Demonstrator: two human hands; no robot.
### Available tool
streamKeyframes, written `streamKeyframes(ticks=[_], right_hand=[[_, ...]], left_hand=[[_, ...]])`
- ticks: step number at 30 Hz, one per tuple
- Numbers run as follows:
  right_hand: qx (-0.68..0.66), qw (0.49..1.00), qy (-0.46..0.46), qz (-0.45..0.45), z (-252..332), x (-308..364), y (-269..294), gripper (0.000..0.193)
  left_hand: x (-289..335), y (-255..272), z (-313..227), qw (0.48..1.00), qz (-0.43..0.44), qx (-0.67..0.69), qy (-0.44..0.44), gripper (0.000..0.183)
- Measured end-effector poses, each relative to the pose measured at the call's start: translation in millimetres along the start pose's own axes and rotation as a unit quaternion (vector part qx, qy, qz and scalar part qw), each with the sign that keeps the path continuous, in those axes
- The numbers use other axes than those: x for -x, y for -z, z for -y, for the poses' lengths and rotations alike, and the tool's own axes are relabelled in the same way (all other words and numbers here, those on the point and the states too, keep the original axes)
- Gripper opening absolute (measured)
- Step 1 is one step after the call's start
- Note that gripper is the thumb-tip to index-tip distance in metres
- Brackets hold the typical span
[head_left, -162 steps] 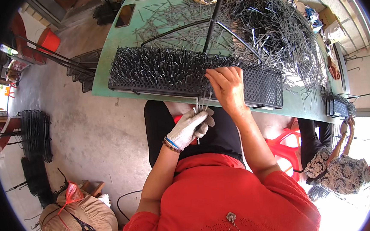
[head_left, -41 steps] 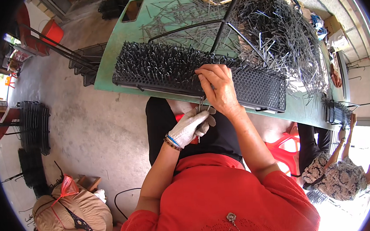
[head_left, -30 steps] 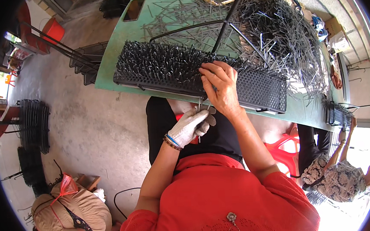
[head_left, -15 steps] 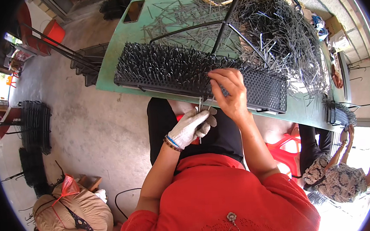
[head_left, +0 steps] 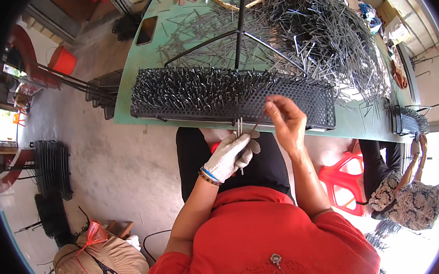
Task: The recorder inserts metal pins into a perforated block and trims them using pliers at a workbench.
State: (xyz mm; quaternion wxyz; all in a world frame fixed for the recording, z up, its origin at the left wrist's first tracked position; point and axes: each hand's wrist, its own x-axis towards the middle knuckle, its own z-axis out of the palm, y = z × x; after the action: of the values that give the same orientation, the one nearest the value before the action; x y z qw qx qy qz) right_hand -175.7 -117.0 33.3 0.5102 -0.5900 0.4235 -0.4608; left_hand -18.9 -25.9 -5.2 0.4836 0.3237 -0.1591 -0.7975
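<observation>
My left hand (head_left: 232,155), in a pale work glove, is closed around a few thin metal rods (head_left: 239,125) whose ends stick up past the fingers. To its right, my bare right hand (head_left: 288,122) pinches a single thin rod (head_left: 257,123), slanting down toward the glove. Both hands are just in front of a long black perforated rack (head_left: 298,103) at the table's near edge. Hook-topped black rods (head_left: 180,89) stand densely in the rack's left and middle part. Bare holes show on its right part, behind my right hand.
The green table (head_left: 137,56) carries a large heap of loose rods (head_left: 319,33), scattered rods and a phone (head_left: 147,31). A black metal frame (head_left: 240,33) rises behind the rack. One person works at right beside a red stool (head_left: 342,179); another person (head_left: 101,262) is at lower left.
My right hand has drawn back from the rack's rods, toward me and rightward, now with a thin rod visible at its fingertips. My left hand stays about where it was. The view has shifted slightly.
</observation>
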Motion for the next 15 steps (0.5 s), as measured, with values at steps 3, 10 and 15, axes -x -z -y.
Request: streamKeyframes(ticks=[3,10,15], right_hand=[[0.118,0.983,0.114,-0.084,12,-16,4,0.016],[0.235,0.932,0.244,-0.133,7,-42,0,0.017],[0.265,0.922,0.258,-0.118,-5,-50,-3,0.017]], left_hand=[[-5,-3,2,0.999,0.021,-0.013,0.022,0.026],[-22,-13,8,0.997,-0.032,0.042,0.051,0.027],[-25,-8,10,0.996,-0.008,0.075,0.051,0.027]])
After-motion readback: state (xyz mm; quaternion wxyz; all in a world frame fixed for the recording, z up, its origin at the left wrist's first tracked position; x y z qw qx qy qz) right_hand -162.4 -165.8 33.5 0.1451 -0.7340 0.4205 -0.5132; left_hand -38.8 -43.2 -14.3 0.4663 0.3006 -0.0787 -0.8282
